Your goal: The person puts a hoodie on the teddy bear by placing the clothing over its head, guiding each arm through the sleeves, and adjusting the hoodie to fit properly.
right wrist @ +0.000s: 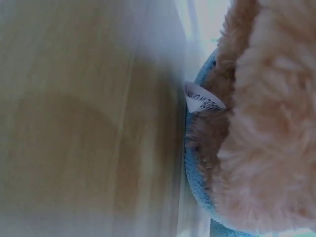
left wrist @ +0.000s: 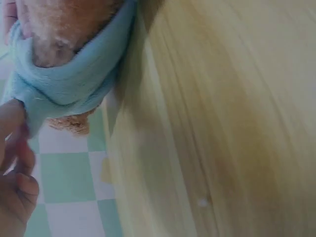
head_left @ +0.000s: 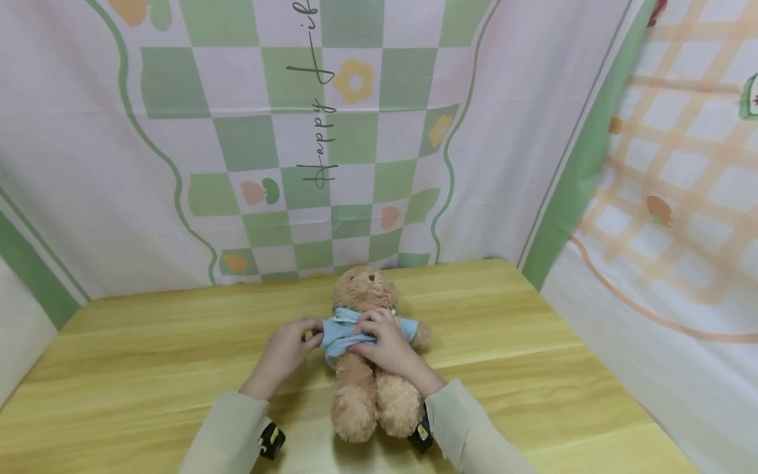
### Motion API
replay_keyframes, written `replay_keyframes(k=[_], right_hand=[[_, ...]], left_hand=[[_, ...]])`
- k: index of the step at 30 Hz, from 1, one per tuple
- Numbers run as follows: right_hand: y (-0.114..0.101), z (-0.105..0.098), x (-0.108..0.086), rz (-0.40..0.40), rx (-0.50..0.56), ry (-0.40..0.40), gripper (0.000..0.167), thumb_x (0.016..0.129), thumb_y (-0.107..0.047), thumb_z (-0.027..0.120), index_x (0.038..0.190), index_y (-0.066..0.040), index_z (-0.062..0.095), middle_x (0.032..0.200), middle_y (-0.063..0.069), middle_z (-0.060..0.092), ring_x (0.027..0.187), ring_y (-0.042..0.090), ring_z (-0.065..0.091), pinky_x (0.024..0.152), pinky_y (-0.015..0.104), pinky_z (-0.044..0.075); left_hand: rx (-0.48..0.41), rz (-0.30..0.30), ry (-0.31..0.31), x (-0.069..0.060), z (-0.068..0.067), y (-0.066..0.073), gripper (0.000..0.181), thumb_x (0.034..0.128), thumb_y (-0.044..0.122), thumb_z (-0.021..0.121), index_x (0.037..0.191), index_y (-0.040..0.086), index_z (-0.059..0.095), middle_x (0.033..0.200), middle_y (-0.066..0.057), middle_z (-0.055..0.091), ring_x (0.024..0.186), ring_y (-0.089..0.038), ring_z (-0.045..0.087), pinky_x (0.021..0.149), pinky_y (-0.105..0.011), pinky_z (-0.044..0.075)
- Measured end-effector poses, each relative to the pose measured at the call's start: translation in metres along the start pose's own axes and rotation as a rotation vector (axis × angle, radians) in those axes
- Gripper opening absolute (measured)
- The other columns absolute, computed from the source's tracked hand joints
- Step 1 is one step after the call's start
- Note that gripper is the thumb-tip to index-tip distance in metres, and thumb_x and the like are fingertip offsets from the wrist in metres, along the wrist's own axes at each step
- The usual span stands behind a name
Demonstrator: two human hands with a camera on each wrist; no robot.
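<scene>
A light brown teddy bear (head_left: 355,395) lies on its back on the wooden table, head away from me. It wears a light blue top (head_left: 339,339) with a white cord at the neck. My left hand (head_left: 287,349) pinches the sleeve on the left side; no paw shows out of that sleeve. In the left wrist view the sleeve cloth (left wrist: 37,106) is drawn out between fingers and thumb. On the bear's front, my right hand (head_left: 387,345) holds bunched cloth of the top. The other paw (head_left: 422,336) sticks out of its sleeve. A white label (right wrist: 202,98) shows beside the fur.
The wooden table (head_left: 177,349) spreads out around the bear. A green and white checked curtain (head_left: 302,145) hangs along its far edge. An orange-checked cloth (head_left: 681,171) hangs on the right. Black devices (head_left: 272,441) sit at both wrists.
</scene>
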State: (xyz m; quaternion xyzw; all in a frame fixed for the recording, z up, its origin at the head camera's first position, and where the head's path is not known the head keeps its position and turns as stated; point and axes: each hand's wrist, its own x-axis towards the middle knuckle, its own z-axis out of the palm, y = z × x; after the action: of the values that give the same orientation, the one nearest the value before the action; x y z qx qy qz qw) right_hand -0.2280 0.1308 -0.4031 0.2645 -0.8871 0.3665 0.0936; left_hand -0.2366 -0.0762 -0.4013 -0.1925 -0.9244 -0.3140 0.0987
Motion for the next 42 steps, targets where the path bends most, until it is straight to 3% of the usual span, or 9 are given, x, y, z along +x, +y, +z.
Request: replay_keyframes(k=[4, 11, 14, 18, 26, 31, 37, 42], right_hand=[[0.0, 0.002, 0.0, 0.001, 0.013, 0.01, 0.007, 0.083, -0.018, 0.072, 0.081, -0.013, 0.068, 0.107, 0.008, 0.06, 0.11, 0.029, 0.047, 0.099, 0.054, 0.034], [0.003, 0.003, 0.001, 0.024, 0.05, 0.021, 0.007, 0.083, -0.016, 0.072, 0.08, -0.014, 0.067, 0.107, 0.008, 0.061, 0.112, 0.03, 0.047, 0.1, 0.056, 0.032], [0.003, 0.003, 0.001, 0.024, 0.039, 0.025, 0.007, 0.082, -0.016, 0.073, 0.078, -0.014, 0.067, 0.106, 0.008, 0.061, 0.111, 0.03, 0.047, 0.101, 0.057, 0.031], [-0.001, 0.004, 0.001, 0.027, 0.005, 0.037, 0.008, 0.081, -0.017, 0.074, 0.077, -0.014, 0.067, 0.106, 0.008, 0.062, 0.111, 0.029, 0.048, 0.102, 0.057, 0.031], [-0.006, 0.011, 0.003, 0.033, -0.071, 0.05, 0.011, 0.08, -0.02, 0.075, 0.075, -0.016, 0.066, 0.105, 0.006, 0.062, 0.11, 0.028, 0.048, 0.102, 0.057, 0.031], [-0.006, 0.013, 0.003, 0.05, -0.061, 0.045, 0.011, 0.08, -0.02, 0.075, 0.075, -0.017, 0.065, 0.106, 0.005, 0.062, 0.112, 0.028, 0.047, 0.104, 0.055, 0.031], [-0.008, 0.013, 0.003, 0.044, -0.057, 0.046, 0.011, 0.079, -0.02, 0.076, 0.075, -0.017, 0.066, 0.104, 0.005, 0.062, 0.11, 0.028, 0.048, 0.106, 0.057, 0.029], [-0.009, 0.015, 0.003, 0.028, -0.075, 0.056, 0.011, 0.078, -0.019, 0.076, 0.075, -0.017, 0.067, 0.102, 0.004, 0.062, 0.109, 0.027, 0.049, 0.108, 0.058, 0.028]], left_hand=[[0.063, 0.077, 0.031, 0.0, -0.001, -0.001, 0.004, 0.0826, 0.009, 0.072, 0.086, 0.011, 0.072, 0.09, -0.001, 0.059, 0.071, -0.009, 0.053, 0.059, -0.02, 0.041], [0.059, 0.157, 0.042, -0.003, -0.001, -0.003, 0.009, 0.0808, 0.008, 0.072, 0.089, 0.009, 0.075, 0.082, 0.0, 0.053, 0.068, -0.007, 0.047, 0.057, -0.018, 0.039], [0.051, 0.14, 0.061, -0.003, 0.0, -0.003, 0.008, 0.0837, 0.006, 0.069, 0.089, 0.008, 0.074, 0.08, -0.001, 0.05, 0.067, -0.008, 0.044, 0.056, -0.018, 0.038], [0.062, 0.07, 0.088, -0.002, 0.001, 0.0, 0.008, 0.084, 0.007, 0.069, 0.089, 0.008, 0.075, 0.078, -0.001, 0.043, 0.064, -0.007, 0.038, 0.053, -0.018, 0.034], [0.163, -0.016, 0.106, 0.001, 0.005, 0.008, 0.008, 0.0844, 0.009, 0.07, 0.086, 0.013, 0.077, 0.076, -0.001, 0.05, 0.063, -0.01, 0.046, 0.05, -0.022, 0.035], [0.186, -0.03, 0.087, 0.001, 0.005, 0.008, 0.009, 0.0868, 0.009, 0.067, 0.083, 0.012, 0.075, 0.075, -0.001, 0.051, 0.063, -0.01, 0.046, 0.05, -0.024, 0.037], [0.209, -0.017, 0.051, 0.0, 0.001, 0.009, 0.025, 0.0882, 0.009, 0.065, 0.064, 0.012, 0.061, 0.072, -0.002, 0.044, 0.06, -0.012, 0.041, 0.048, -0.024, 0.032], [0.185, -0.025, -0.027, 0.001, -0.003, 0.007, 0.033, 0.0876, 0.008, 0.066, 0.058, 0.011, 0.053, 0.073, -0.002, 0.045, 0.065, -0.012, 0.042, 0.051, -0.023, 0.032]])
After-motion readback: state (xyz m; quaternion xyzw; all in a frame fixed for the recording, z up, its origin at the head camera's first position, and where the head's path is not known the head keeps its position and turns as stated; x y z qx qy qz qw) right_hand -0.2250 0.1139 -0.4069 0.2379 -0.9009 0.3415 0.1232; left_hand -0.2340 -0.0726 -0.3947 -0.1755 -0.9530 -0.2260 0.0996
